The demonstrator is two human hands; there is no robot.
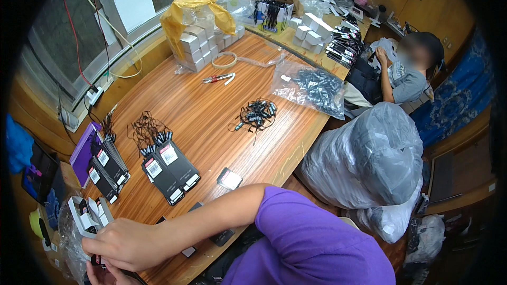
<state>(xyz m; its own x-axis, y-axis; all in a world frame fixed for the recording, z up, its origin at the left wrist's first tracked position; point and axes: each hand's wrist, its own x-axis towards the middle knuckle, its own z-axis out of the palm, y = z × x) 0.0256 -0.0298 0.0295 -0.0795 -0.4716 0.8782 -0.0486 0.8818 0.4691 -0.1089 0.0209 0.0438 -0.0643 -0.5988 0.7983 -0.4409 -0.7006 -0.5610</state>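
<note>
At the lower left edge my right hand (120, 244) is closed, fingers bent around a small black piece with a red patch (97, 260). Just below it my left hand (105, 275) grips the same piece from underneath; part of that hand is cut off by the picture's rim. My fingers hide most of the piece, so its kind is unclear. Against my right hand's far side stands an open white box (79, 220) with black and white items inside. Two stacks of black hang tags with cords (170, 171) lie farther in, beside another tag stack (108, 173) leaning near a purple folder (84, 153).
A tangle of black cords (256, 115) lies mid-table. Beyond are red-handled pliers (215, 78), a tape roll (224, 60), white boxes (196, 47) and a plastic bag of black pieces (311, 87). Large grey sacks (364, 153) stand right of the table; another person (409, 76) sits behind.
</note>
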